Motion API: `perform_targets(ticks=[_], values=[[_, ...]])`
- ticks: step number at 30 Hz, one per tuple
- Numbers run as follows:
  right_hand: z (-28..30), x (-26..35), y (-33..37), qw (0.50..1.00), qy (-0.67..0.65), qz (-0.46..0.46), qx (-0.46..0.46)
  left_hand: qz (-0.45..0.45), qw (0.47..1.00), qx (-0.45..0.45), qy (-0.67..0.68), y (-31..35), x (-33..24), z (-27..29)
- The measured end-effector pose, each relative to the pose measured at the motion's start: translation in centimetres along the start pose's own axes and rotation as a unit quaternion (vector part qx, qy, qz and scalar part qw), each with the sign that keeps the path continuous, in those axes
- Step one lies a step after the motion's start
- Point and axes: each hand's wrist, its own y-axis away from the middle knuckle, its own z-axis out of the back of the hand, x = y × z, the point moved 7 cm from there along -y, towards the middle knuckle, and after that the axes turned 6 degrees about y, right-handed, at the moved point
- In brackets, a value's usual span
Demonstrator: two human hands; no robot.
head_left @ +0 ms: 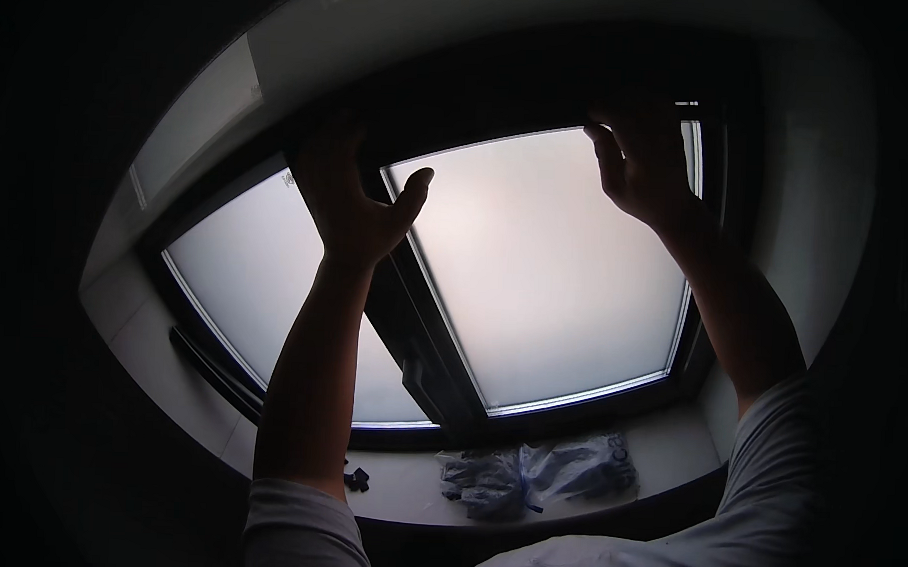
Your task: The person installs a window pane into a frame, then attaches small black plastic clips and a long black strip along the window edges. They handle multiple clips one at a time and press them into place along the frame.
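Both arms are raised to a dark-framed window (555, 257) with frosted panes. My left hand (357, 210) is at the top of the dark upright between the panes. Its thumb stands out wide to the right over the bright glass, while its other fingers melt into the dark frame. Farther right, my right hand (643, 175) reaches the dark upper edge above the right pane, its thumb pointing up. The remaining right fingers are lost in shadow, so whether they grip anything cannot be seen. A dark window handle (418, 377) sits low on the middle upright.
On the pale sill (673, 456) below lies a crumpled clear plastic bag (578, 468) with dark contents. Small dark pieces (357, 478) rest near my left forearm. A long dark bar (211, 370) leans at the lower left. Pale walls (812, 186) flank the window.
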Motion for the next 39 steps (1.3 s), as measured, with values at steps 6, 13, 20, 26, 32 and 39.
perform_targets(ticks=[6,13,20,26,32,39], values=[[-1.1,0.3,2.6,0.996,0.032,-0.04,0.078,0.002,0.999,0.047,0.01,-0.4,-0.4,-0.1],[-0.4,0.5,0.7,1.0,0.022,0.0,0.009,-0.022,0.999,0.028,-0.025,0.0,-0.4,-0.2],[-0.6,-0.9,1.5,0.994,-0.006,-0.006,0.11,-0.05,0.998,0.024,0.031,-0.2,-1.0,-0.1],[0.0,0.8,1.1,0.987,0.015,-0.013,0.161,-0.042,0.992,0.018,0.121,0.0,0.1,1.3],[0.1,0.3,1.9,0.984,0.025,-0.012,0.174,-0.078,0.993,0.027,0.079,-0.2,-0.9,0.0],[-0.5,-0.5,1.7,0.994,0.008,0.045,0.103,-0.054,0.998,0.036,0.027,-0.3,-1.2,0.3]])
